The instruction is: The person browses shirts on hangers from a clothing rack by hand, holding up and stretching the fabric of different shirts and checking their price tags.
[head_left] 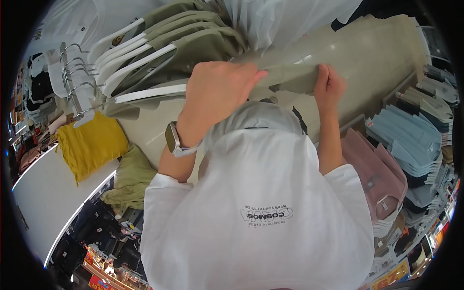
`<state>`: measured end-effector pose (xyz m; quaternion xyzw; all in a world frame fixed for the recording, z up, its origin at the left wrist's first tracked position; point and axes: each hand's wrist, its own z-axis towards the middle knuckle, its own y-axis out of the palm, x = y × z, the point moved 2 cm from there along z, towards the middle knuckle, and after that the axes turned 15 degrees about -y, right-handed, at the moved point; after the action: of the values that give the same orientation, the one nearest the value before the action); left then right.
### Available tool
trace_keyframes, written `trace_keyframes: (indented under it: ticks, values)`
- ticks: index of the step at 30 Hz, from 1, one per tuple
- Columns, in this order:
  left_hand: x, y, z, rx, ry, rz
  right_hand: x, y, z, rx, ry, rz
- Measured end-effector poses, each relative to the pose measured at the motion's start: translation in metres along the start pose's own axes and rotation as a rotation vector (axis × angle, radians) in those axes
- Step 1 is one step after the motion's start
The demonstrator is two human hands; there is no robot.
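An olive-green garment (295,79) hangs from a white hanger (150,93) at the front of the rail and stretches to the right between my hands. My left hand (217,89), with a watch on its wrist, is closed at the hanger's right end, gripping the fabric there; its fingertips are hidden. At the garment's far right edge, my right hand (331,87) is closed in a fist around the cloth. More olive-green garments (203,46) on white hangers hang just behind.
The hangers hook onto a metal rail (71,89) at left. A yellow folded garment (94,145) and a green one (130,176) lie by a white counter (53,193). Pink shirts (372,169) and light-blue shirts (408,137) hang at right. White translucent clothing (285,19) hangs above.
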<state>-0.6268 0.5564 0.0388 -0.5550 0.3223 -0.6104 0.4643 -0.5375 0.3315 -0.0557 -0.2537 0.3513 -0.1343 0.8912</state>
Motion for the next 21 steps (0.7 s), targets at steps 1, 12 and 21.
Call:
trace_keyframes:
  ticks: [1, 12, 21]
  values:
    - [-0.001, -0.001, 0.001, 0.003, 0.001, 0.002, -0.002, 0.001, 0.0, 0.004, 0.01, 0.023]
    - [-0.004, -0.003, -0.001, 0.013, 0.023, -0.056, -0.019, 0.018, 0.004, -0.073, 0.218, 0.461]
    - [-0.017, 0.001, -0.003, -0.079, 0.037, -0.083, -0.053, 0.047, 0.031, -0.562, 0.135, 0.813]
